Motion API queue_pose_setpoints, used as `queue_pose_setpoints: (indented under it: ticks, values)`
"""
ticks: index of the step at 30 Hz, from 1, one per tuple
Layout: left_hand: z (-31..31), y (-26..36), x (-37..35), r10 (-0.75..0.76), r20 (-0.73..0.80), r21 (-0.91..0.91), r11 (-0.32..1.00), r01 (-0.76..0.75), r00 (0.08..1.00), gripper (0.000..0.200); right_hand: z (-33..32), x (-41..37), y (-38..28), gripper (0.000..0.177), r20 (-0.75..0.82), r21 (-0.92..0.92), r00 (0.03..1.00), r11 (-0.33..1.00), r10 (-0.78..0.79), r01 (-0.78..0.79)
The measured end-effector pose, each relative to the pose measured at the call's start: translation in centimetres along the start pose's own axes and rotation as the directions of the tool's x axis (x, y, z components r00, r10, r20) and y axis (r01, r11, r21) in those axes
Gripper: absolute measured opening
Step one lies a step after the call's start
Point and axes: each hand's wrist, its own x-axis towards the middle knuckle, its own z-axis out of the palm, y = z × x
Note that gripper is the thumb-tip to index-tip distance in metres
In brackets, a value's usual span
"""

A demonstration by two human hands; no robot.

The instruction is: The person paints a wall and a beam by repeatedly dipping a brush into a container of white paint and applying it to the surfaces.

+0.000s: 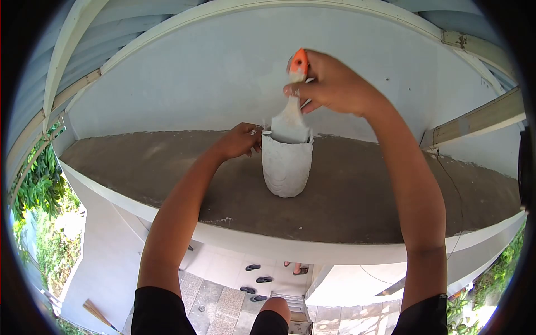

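Observation:
My right hand point(329, 84) grips a paintbrush point(290, 118) by its pale handle, which has an orange end. The brush points downward, its bristles partly inside the mouth of a white-coated paint container point(287, 167). That container stands upright on a grey-brown ledge point(234, 195). At its left rim, the curled fingers of my left hand point(243, 139) hold the edge; some fingertips are hidden. Whitish specks mark the fingers of both hands. The paint inside the container is out of sight.
Behind the ledge rises a pale wall point(195, 72), under a curved roof frame. A slanted beam point(480, 120) juts in at right, with a thin wire below. Far down lie several sandals point(263, 279), a person's feet point(300, 271) and a broom point(97, 314).

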Motion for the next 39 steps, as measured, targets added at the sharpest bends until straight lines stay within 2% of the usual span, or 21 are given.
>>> queue_pose_setpoints:
  ticks: [1,3,5,7,14,17,22,32,34,36,37,39]
  values:
    - [0.1,0.1,0.0,0.013,-0.012,-0.029,0.999,-0.013,1.000,0.053,0.6,-0.1,0.3,0.036,-0.003,0.004,1.000,1.000,0.001,-0.001]
    - [0.2,0.9,-0.4,-0.009,-0.010,-0.009,1.000,0.009,1.000,0.054,1.5,-0.3,0.9,0.038,0.050,0.164,0.990,0.976,0.136,-0.142]
    - [0.1,1.6,-0.6,-0.025,-0.012,0.009,1.000,0.026,1.000,0.055,1.7,0.0,1.8,0.040,0.054,0.202,0.985,0.964,0.164,-0.171]
    - [0.1,1.8,-0.7,-0.069,-0.040,-0.003,0.998,0.069,0.997,0.057,1.7,0.3,2.8,0.042,0.043,0.306,0.960,0.911,0.277,-0.276]
    - [-0.1,1.5,-0.7,-0.050,-0.095,-0.005,0.999,0.050,0.994,0.061,0.9,0.6,5.8,0.044,0.104,0.466,0.916,0.794,0.388,-0.390]
    - [0.0,1.7,-0.8,-0.085,-0.088,-0.019,0.996,0.083,0.993,0.061,-0.1,0.7,6.5,0.037,0.064,0.520,0.917,0.771,0.394,-0.367]
    - [-0.1,1.3,-0.6,-0.045,-0.081,-0.047,0.998,0.042,0.996,0.061,-1.5,0.6,6.9,0.022,-0.032,0.613,0.922,0.737,0.385,-0.287]
    - [0.0,1.4,-1.1,-0.045,-0.092,-0.019,0.999,0.043,0.995,0.061,-5.5,0.0,8.6,0.022,-0.121,0.725,0.898,0.656,0.422,-0.211]
    - [-0.1,0.8,-1.0,-0.003,-0.101,0.011,1.000,0.004,0.995,0.059,-6.4,-0.7,9.0,0.021,-0.223,0.780,0.892,0.620,0.393,-0.079]
    - [0.2,1.1,-1.4,0.059,-0.136,0.021,0.998,-0.057,0.989,0.056,-7.7,-1.4,10.6,0.022,-0.288,0.792,0.865,0.610,0.412,-0.027]
    - [0.0,0.6,-0.9,0.050,-0.099,0.021,0.999,-0.048,0.994,0.055,-8.6,-2.0,10.9,0.024,-0.318,0.815,0.857,0.578,0.405,0.029]
    - [-0.2,0.0,-0.1,0.048,-0.058,0.006,0.999,-0.047,0.997,0.054,-9.8,-3.8,10.2,0.024,-0.396,0.755,0.804,0.655,0.444,0.011]
